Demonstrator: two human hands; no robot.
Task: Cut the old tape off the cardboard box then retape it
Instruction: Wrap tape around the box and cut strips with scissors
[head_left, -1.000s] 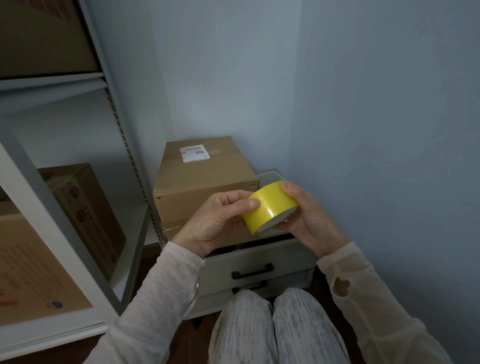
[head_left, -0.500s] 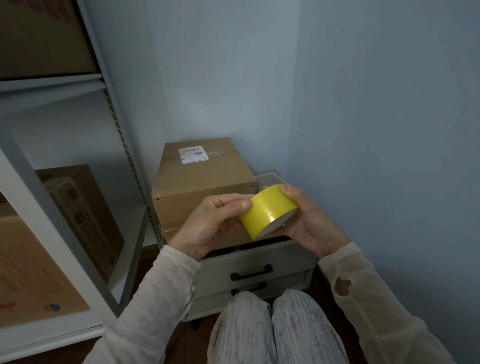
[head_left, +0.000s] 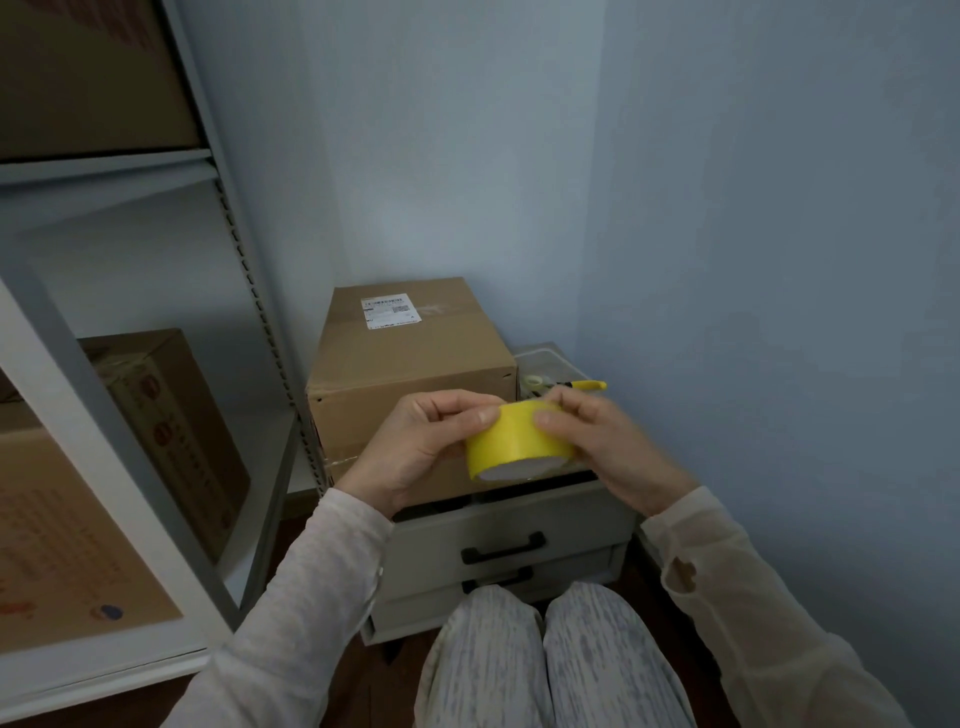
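Observation:
A brown cardboard box (head_left: 410, 358) with a white shipping label stands on a low white drawer unit (head_left: 519, 540) in the corner. In front of the box I hold a roll of yellow tape (head_left: 514, 441) between both hands. My left hand (head_left: 421, 447) grips its left side, thumb on the outer face. My right hand (head_left: 602, 441) grips the right side with its thumb pressed on the top of the roll. A yellow-handled tool (head_left: 587, 385) lies behind my right hand on the unit.
A grey metal shelf rack (head_left: 244, 291) fills the left, with several cardboard boxes (head_left: 171, 431) on its shelves. A clear container (head_left: 545, 358) sits right of the box. Blue walls close the corner. My knees are below the drawers.
The roll has turned so its open side faces more downward. My right hand has moved from behind the roll to its top, uncovering the yellow-handled tool.

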